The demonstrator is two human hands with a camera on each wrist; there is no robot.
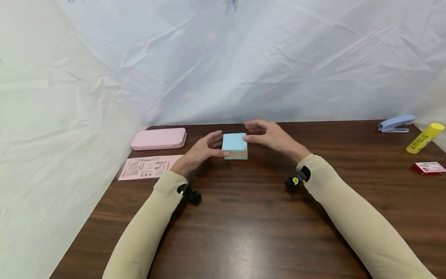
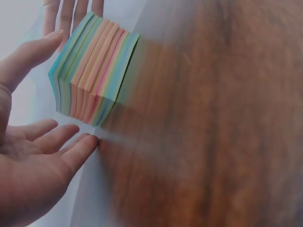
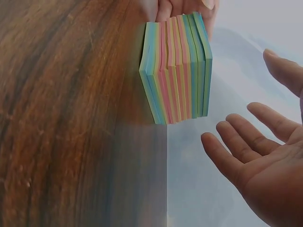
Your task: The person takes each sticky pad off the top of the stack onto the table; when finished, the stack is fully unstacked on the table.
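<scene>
I've got the pad of sticky notes sitting flat on the dark wooden table, out past the middle toward the white backdrop sheet, square between my two hands. Blue sheet on top; from the wrist views the stack shows bands of blue, green, pink, orange and yellow down its side.

My read on handling: it's a light block, firm enough when squeezed across its sides, but the layers can shear or fan apart if I pinch only the top sheets. I'd say the place to take it is across two opposite side faces, fingers spanning the full thickness, thumb low near the table.

Left hand now: fingers straight and loosely spread, cupped toward the pad's left edge. The head view has the thumb and fingertips right at that edge; the left wrist view shows a sliver of space, so I cannot tell if it truly touches. It grips nothing.

Right hand: relaxed, palm turned in, fingertips close by the pad's far right corner, thumb hanging above. In the right wrist view the fingers are clear of the stack, holding nothing.

Off to the left lie a pink case and a pink printed card; at far right a stapler, a yellow glue stick and a small red box.
</scene>
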